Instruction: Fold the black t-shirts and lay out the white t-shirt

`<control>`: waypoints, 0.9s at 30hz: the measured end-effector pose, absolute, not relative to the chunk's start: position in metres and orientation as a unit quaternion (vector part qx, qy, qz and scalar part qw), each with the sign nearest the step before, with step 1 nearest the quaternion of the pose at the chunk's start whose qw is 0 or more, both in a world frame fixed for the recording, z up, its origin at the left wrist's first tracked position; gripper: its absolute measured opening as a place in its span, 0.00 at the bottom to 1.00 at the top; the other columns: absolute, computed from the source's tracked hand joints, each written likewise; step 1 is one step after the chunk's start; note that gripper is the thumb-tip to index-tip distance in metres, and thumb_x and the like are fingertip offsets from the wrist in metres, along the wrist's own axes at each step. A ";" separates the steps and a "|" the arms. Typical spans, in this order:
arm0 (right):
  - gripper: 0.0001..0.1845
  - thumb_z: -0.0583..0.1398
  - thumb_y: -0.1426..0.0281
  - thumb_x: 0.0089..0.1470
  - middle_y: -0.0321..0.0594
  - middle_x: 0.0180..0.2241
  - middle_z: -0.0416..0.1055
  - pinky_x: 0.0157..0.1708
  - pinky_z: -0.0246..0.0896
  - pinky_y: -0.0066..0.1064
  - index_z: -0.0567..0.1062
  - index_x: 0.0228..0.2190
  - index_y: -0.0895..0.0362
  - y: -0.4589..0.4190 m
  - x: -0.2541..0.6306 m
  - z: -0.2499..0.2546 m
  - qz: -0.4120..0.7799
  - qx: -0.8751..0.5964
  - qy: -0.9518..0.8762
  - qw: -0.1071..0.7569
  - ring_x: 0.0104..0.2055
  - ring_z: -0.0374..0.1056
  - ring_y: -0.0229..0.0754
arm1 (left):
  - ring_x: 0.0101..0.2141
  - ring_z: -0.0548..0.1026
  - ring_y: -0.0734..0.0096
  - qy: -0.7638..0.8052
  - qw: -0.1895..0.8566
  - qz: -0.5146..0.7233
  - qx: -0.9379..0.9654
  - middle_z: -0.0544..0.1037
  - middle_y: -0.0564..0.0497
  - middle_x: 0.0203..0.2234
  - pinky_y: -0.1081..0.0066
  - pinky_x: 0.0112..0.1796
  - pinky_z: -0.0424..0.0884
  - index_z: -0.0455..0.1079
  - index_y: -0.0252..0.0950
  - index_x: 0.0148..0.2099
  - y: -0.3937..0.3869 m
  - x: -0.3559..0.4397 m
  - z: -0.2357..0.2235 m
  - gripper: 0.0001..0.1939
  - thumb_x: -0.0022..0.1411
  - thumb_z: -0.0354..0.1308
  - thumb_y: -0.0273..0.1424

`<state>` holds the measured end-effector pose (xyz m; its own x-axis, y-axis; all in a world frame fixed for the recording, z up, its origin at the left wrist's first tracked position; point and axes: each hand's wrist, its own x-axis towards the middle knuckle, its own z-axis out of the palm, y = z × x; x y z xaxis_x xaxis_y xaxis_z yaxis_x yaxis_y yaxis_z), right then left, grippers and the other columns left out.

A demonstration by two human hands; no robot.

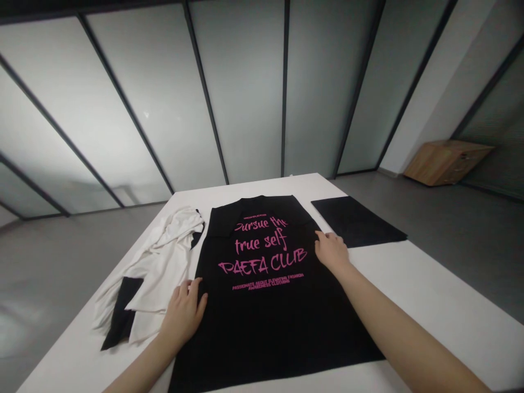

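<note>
A black T-shirt (270, 322) with pink lettering lies spread flat, its collar end away from me. One sleeve (223, 222) is folded inward on the left and covers the start of the top line of print. My left hand (184, 307) rests at the shirt's left edge, fingers loosely bent and thumb apart. At the right edge, my right hand (331, 251) touches the black fabric with its fingers slightly curled and apart. Neither hand visibly pinches the cloth.
Crumpled white and black clothes (164, 262) lie on the left of the white table (442, 295). A folded black garment (358, 221) lies flat at the right. Beyond stand frosted glass panels (249, 98), with a wooden cabinet (446, 161) on the floor at far right.
</note>
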<state>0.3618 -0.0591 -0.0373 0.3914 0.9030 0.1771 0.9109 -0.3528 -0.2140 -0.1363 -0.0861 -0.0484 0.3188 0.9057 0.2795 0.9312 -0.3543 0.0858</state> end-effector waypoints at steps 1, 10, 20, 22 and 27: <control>0.28 0.53 0.66 0.69 0.63 0.57 0.71 0.55 0.67 0.53 0.72 0.66 0.57 -0.063 0.362 -0.036 -0.010 -0.830 -0.542 0.130 0.58 0.71 0.67 | 0.56 0.76 0.48 -0.579 0.042 -0.121 -0.805 0.76 0.35 0.55 0.50 0.58 0.74 0.65 0.36 0.65 -0.091 -0.133 -0.045 0.21 0.75 0.47 0.36; 0.30 0.48 0.66 0.72 0.62 0.50 0.79 0.48 0.70 0.49 0.63 0.71 0.59 -0.082 0.376 -0.031 0.085 -0.828 -0.550 0.078 0.51 0.78 0.62 | 0.45 0.85 0.51 -0.652 -0.041 0.065 -0.754 0.83 0.36 0.46 0.57 0.44 0.78 0.54 0.34 0.75 -0.096 -0.106 -0.015 0.26 0.79 0.41 0.32; 0.33 0.52 0.62 0.71 0.62 0.51 0.80 0.51 0.70 0.53 0.61 0.72 0.60 -0.112 0.393 -0.029 0.120 -0.827 -0.541 0.093 0.52 0.79 0.66 | 0.44 0.84 0.47 -0.636 -0.015 0.197 -0.746 0.84 0.36 0.43 0.54 0.43 0.78 0.59 0.38 0.75 -0.122 -0.108 0.006 0.27 0.78 0.43 0.32; 0.37 0.53 0.56 0.70 0.62 0.55 0.78 0.54 0.69 0.53 0.59 0.72 0.61 -0.118 0.402 -0.028 0.138 -0.824 -0.534 0.129 0.56 0.77 0.67 | 0.47 0.82 0.44 -0.631 0.024 0.175 -0.756 0.81 0.35 0.49 0.53 0.43 0.78 0.65 0.41 0.72 -0.120 -0.103 0.013 0.26 0.76 0.48 0.35; 0.50 0.62 0.46 0.61 0.61 0.66 0.69 0.63 0.66 0.51 0.58 0.73 0.61 -0.140 0.421 -0.016 0.289 -0.790 -0.492 0.223 0.66 0.69 0.65 | 0.53 0.76 0.46 -0.572 0.050 0.042 -0.818 0.76 0.36 0.54 0.52 0.51 0.74 0.71 0.40 0.66 -0.097 -0.066 0.022 0.23 0.75 0.52 0.41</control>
<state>0.4206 -0.1399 -0.0157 0.3488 0.9068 -0.2367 0.6497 -0.4160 -0.6362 -0.0663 -0.0970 0.0220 0.3425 0.9394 -0.0123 0.9310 -0.3411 -0.1302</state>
